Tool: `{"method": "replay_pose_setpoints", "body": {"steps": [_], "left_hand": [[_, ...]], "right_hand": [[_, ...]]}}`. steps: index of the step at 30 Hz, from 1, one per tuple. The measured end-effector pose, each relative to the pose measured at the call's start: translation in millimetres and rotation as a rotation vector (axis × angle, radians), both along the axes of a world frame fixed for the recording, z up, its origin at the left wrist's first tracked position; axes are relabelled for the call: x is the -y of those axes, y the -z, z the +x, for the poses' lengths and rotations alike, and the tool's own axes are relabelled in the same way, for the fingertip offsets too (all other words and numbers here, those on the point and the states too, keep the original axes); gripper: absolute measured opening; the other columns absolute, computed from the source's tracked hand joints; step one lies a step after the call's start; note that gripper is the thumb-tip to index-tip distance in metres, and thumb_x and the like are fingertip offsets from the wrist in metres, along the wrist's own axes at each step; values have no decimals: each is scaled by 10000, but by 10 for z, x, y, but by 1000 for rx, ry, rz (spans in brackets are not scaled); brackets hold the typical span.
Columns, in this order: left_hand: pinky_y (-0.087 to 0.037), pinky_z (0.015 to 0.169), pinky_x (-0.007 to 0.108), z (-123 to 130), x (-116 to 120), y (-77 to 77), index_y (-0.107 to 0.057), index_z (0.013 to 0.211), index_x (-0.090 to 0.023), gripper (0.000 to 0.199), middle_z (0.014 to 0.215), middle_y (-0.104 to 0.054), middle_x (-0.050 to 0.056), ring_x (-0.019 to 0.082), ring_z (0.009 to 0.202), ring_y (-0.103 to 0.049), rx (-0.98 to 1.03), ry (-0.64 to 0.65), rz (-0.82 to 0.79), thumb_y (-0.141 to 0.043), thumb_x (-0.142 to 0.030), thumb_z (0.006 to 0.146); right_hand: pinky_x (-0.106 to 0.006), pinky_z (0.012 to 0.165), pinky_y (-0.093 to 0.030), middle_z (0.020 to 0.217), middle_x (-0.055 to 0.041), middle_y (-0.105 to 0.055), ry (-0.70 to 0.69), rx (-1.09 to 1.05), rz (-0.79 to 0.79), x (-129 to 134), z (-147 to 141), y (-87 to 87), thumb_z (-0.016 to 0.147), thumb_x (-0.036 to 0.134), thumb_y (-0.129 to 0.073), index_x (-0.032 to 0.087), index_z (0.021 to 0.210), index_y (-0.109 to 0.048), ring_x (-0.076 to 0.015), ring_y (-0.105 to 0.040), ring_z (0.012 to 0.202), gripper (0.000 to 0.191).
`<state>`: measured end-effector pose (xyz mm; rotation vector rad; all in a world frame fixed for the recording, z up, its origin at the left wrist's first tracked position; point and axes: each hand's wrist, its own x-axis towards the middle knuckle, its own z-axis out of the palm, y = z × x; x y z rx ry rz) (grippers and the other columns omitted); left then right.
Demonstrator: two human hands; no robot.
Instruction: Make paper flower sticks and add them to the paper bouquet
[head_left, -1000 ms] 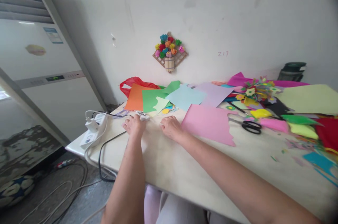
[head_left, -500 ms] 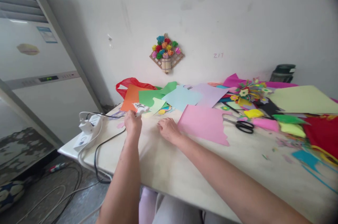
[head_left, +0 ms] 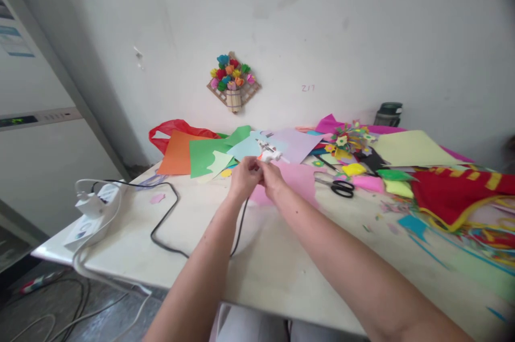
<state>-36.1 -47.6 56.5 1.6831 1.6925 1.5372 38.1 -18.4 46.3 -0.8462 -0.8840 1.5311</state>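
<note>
A white hot glue gun with a black cord is held just above the table, over the near edge of the coloured sheets. My left hand is closed at its handle, and my right hand is closed against it from the other side. The two hands touch, and their fingers hide most of the handle. Below them, the pink sheet lies partly covered by my right hand. The cord runs from under the hands across the tabletop to a white power strip.
Orange and green sheets lie at the back. Black-handled scissors sit right of the pink sheet, near yellow and pink packets. Farther right is a red cloth with yellow trim. A dark bottle stands against the wall.
My left hand has carried the glue gun rightward and up from the table's left part. My right hand has come off the tabletop and joined it at the handle. The view has turned right.
</note>
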Motion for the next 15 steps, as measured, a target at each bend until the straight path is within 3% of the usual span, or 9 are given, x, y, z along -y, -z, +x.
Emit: {"method": "replay_pose_setpoints", "body": {"steps": [2,4,8,12,15], "left_hand": [[-462,703,263,-90,-59,-4,-562,934,-130,326,862,-662,84,164,786,-617,122,174,-58,-611,-226,627],[-468,667,272,-186,-138,27,-558,954,-113,332,848,-661,98,169,748,-624,166,85,-112,-571,-277,666],[-435,723,292,-227,-302,216,-629,831,-143,229,836,-664,91,196,799,-609,-222,-213,-280,-542,-293,683],[-416,748,291,-137,-391,410,-641,894,-156,249,964,-639,116,220,915,-571,-505,-249,-401,-530,-248,690],[-408,764,271,-126,-404,470,-651,898,-169,248,981,-634,110,200,923,-566,-578,-236,-408,-488,-172,710]], "right_hand": [[-215,450,-435,553,12,-561,69,-2,-14,-87,190,-10,662,177,-561,146,716,-532,-96,-507,473,69],[-222,450,-448,519,17,-547,52,-52,-3,-161,349,-20,664,149,-541,151,698,-504,-98,-508,465,50],[-187,371,-397,434,58,-471,24,-100,-19,-231,516,-28,681,172,-537,167,707,-477,-76,-439,387,66],[-153,280,-262,396,62,-438,-1,-19,-11,-239,533,38,667,277,-602,165,678,-472,-65,-396,340,172],[-159,296,-315,421,49,-478,23,23,39,-257,538,92,649,258,-626,154,678,-488,-71,-440,359,175]]}}
